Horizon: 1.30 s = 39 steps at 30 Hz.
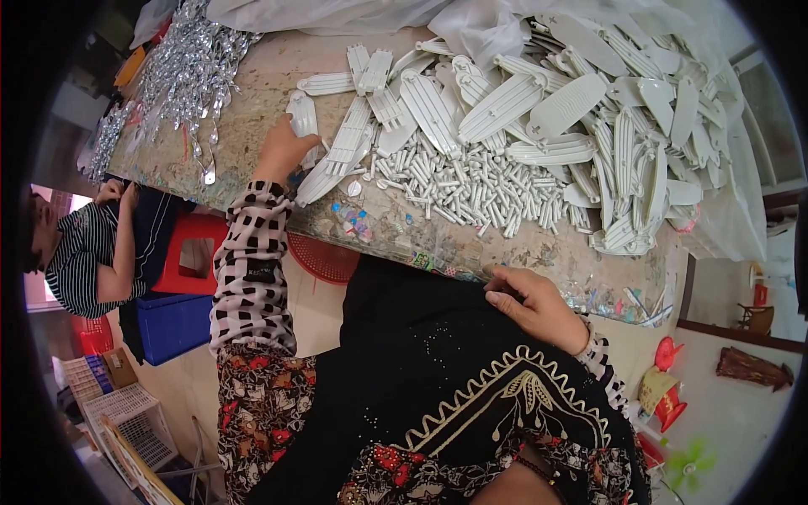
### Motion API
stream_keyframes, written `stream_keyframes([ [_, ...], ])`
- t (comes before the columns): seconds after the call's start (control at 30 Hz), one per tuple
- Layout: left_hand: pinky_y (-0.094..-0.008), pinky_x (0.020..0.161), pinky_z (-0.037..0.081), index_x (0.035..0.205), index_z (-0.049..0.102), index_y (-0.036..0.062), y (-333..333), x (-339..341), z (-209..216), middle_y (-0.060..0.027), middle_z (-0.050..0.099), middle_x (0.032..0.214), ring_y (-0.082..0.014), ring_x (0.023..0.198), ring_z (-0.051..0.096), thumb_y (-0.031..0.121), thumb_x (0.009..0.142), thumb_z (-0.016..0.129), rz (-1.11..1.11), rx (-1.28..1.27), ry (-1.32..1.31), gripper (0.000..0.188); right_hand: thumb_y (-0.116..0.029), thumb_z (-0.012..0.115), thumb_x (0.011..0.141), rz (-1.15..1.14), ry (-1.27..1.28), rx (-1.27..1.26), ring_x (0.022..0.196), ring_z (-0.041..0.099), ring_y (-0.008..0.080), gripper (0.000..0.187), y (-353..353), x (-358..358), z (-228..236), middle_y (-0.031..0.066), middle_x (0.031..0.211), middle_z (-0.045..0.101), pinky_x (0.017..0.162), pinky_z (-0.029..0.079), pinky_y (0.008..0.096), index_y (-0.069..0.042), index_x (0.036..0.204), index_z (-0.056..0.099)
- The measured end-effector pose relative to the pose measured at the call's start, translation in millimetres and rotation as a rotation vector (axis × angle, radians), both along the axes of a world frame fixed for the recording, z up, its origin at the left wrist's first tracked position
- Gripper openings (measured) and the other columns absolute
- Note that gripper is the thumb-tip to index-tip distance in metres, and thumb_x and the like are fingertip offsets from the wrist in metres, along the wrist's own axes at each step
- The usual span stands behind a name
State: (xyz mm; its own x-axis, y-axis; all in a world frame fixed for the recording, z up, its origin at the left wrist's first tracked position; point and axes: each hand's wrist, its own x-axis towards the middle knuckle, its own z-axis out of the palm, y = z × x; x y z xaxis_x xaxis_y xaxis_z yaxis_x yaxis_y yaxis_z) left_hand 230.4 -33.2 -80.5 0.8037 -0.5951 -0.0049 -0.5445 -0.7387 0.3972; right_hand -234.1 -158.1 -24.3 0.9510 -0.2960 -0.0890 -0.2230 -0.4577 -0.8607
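On the left of the table, my left hand [284, 151] has its fingers closed around a white, rounded, ribbed plastic piece [302, 114]. Just right of it, similar long plastic pieces [348, 135] lie overlapped. My right hand [534, 305] rests at the table's front edge, loosely curled with thumb and fingers apart, and nothing shows in it. Small white pins [480, 187] form a heap in the middle of the table, and behind and beside them is a large pile of white plastic pieces [568, 105].
Shiny silver strips [189, 71] hang together at the far left of the worn table [269, 59]. White sheeting [480, 29] covers the back. Under the left side stand a red stool [198, 278] and a blue box [172, 324]. Another person [93, 252] sits at the left.
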Motion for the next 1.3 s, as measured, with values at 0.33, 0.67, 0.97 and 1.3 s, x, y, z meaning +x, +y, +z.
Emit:
stream_keyframes([
  [0.33,-0.0239,0.069,0.047,0.137,0.041,0.0004,38.1,-3.8,12.8,-0.0119,0.065,0.094,-0.0150,0.082,0.062,0.004,0.079,0.067,0.101,-0.637,0.263,0.064,-0.014,0.064,0.091,-0.017,0.036,0.067,0.086,0.062,0.0184,0.035,-0.5,-0.4,2.5,0.0116,0.096,0.065,0.076,0.049,0.0303,0.001,0.121,0.054],
  [0.67,-0.0251,0.074,0.053,0.140,0.039,0.0057,33.3,-172.4,68.5,-0.0112,0.068,0.098,-0.0142,0.084,0.066,-0.005,0.079,0.060,-0.348,-0.656,1.307,0.065,-0.010,0.072,0.075,-0.111,-0.433,-0.699,0.110,0.056,0.0345,0.048,-2.3,28.3,27.1,0.0121,0.121,0.058,0.098,0.042,0.0458,-0.010,0.121,0.059],
  [0.97,-0.0281,0.047,0.047,0.127,0.041,0.0040,-6.0,-252.4,45.1,-0.0120,0.061,0.095,-0.0175,0.068,0.062,-0.002,0.083,0.061,-0.167,-0.457,2.124,0.049,-0.012,0.070,0.066,0.043,-0.361,-1.018,0.096,0.058,0.0275,0.040,1.9,22.4,8.8,0.0075,0.108,0.058,0.104,0.034,0.0549,-0.013,0.105,0.061],
  [1.3,-0.0281,0.047,0.046,0.124,0.040,0.0059,-18.2,-264.3,43.3,-0.0114,0.062,0.091,-0.0186,0.066,0.062,-0.001,0.083,0.062,0.008,-0.308,2.280,0.048,-0.010,0.069,0.063,-0.105,-0.536,-1.147,0.082,0.055,0.0267,0.040,-5.2,10.4,-4.3,0.0088,0.096,0.055,0.080,0.046,0.0452,-0.011,0.102,0.060],
])
